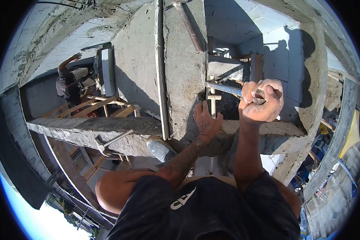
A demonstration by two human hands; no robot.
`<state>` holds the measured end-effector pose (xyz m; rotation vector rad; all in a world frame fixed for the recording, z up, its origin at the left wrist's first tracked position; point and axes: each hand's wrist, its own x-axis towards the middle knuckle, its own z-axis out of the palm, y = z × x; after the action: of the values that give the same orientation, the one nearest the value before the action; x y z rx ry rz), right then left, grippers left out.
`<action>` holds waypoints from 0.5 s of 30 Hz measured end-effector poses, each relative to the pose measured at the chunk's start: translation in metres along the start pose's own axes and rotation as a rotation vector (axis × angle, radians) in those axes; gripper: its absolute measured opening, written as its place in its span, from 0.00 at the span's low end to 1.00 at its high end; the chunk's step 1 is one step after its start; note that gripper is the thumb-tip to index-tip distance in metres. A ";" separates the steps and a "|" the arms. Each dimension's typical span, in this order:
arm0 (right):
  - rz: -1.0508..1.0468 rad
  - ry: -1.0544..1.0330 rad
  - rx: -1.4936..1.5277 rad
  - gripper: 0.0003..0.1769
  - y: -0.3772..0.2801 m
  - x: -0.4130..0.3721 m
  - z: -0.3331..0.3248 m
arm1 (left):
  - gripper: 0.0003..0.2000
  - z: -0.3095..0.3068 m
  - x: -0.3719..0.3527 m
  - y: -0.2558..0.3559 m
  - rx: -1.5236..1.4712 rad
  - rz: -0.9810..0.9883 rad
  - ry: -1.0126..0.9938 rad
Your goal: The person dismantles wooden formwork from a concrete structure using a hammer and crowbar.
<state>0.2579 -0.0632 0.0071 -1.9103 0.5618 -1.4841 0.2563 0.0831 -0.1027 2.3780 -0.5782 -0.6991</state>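
My right hand (263, 100) is closed around a steel pry bar (227, 89) with worn blue paint. The bar runs left from my fist, and its far end meets the side of the concrete beam (184, 66). Its near end shows at the top of my fist. Resting against the beam's right edge, my left hand (207, 122) has its fingers apart and holds nothing visible. A hammer (190, 28) with a long handle lies on the beam beyond my hands. My dusty shoe (160, 149) stands on the cross beam (136, 137) at left.
Another hammer (114, 143) lies at the left cross beam's edge. A person (74, 82) in dark clothes is lower down at far left, near wooden struts (94, 108). Openings drop away between the beams. A thin board (161, 72) runs along the beam's left side.
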 end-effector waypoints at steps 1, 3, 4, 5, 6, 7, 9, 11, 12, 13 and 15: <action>0.003 -0.006 0.017 0.15 -0.004 0.001 0.001 | 0.32 -0.001 -0.001 0.000 0.005 -0.005 0.005; 0.300 0.203 0.237 0.05 -0.017 0.005 0.006 | 0.31 0.000 -0.002 0.001 0.006 -0.009 0.008; 0.451 0.300 0.335 0.04 -0.018 0.007 0.008 | 0.31 0.000 0.000 0.001 0.012 -0.002 0.012; 0.592 0.418 0.443 0.08 -0.020 0.008 0.009 | 0.31 0.000 -0.001 0.000 0.019 -0.003 0.015; 0.618 0.366 0.491 0.07 -0.018 0.007 0.007 | 0.31 0.000 -0.003 -0.001 0.023 -0.008 0.009; 0.639 0.315 0.537 0.07 -0.018 0.008 0.005 | 0.31 0.000 -0.004 0.000 0.010 -0.015 0.007; 0.689 0.317 0.490 0.10 -0.023 0.012 0.010 | 0.30 0.001 0.001 0.001 -0.005 -0.015 0.013; 0.663 0.256 0.463 0.09 -0.025 0.006 0.012 | 0.32 0.001 -0.001 -0.002 0.011 0.015 0.013; 0.651 0.232 0.454 0.09 -0.025 0.002 0.012 | 0.32 0.002 -0.001 -0.003 0.012 0.015 0.010; 0.642 0.194 0.516 0.08 -0.028 -0.002 0.013 | 0.32 0.002 -0.001 -0.001 -0.006 0.011 0.013; 0.479 0.085 0.375 0.09 -0.035 -0.013 0.020 | 0.32 0.002 -0.003 -0.002 -0.020 -0.007 0.011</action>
<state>0.2720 -0.0258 0.0201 -1.3163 0.6695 -1.2528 0.2532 0.0854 -0.1049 2.3648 -0.5563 -0.6912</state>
